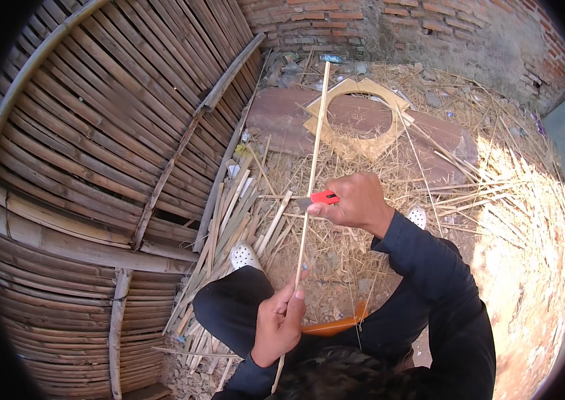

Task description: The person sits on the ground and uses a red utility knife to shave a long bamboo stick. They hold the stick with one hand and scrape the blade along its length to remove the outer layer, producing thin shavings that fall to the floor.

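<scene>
A long, thin bamboo strip (316,150) slants from beside my lap up toward the brick wall. My left hand (278,325) is closed around its lower part, thumb lying along it. Higher up, my right hand (356,201) grips a utility knife with a red handle (324,197). The knife's blade (304,203) meets the strip near its middle; whether it cuts in cannot be made out. Part of the handle is hidden inside my right fist.
A bamboo slat wall (96,133) rises at the left, a brick wall (336,27) at the back. Split bamboo pieces (219,233) are heaped beside my left shoe (245,255). A board with a round hole (362,147) lies among shavings. An orange piece (331,327) is between my legs.
</scene>
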Available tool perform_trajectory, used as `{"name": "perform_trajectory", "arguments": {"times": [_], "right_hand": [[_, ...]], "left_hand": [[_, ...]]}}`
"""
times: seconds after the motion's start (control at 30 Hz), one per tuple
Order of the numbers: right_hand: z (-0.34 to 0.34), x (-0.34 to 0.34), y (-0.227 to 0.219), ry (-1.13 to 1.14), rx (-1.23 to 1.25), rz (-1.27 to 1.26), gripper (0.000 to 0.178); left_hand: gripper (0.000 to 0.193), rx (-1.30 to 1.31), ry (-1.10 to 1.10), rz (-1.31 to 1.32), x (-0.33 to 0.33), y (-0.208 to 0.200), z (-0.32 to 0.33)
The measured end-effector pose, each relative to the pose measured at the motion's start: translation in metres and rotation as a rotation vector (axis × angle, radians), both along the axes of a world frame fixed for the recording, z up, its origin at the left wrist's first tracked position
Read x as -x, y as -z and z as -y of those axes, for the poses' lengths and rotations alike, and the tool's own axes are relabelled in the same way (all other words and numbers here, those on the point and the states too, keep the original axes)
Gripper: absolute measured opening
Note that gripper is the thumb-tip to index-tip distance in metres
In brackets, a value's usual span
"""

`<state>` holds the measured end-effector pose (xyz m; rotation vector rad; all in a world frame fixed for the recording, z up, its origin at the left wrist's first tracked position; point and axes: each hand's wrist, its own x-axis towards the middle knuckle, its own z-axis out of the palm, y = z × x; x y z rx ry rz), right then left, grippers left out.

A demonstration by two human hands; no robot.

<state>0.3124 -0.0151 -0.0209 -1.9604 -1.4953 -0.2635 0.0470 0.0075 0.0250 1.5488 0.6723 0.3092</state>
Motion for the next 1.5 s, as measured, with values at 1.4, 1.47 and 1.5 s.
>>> {"name": "perform_trajectory", "arguments": {"times": [1.4,1.47,1.5], "right_hand": [[-0.016,-0.059,0.018,0.077,-0.242,-0.759,0.055],[-0.005,-0.037,0.002,0.1,-0.122,-0.185,0.064],[0.001,-0.03,-0.006,0.03,0.006,-0.215,0.072]], "left_hand": [[0.029,0.599,0.032,0.159,-0.041,0.032,-0.009],[0.027,0.614,-0.044,0.203,-0.047,0.027,-0.015],[0.027,0.601,-0.056,0.215,-0.049,0.026,-0.019]]}}
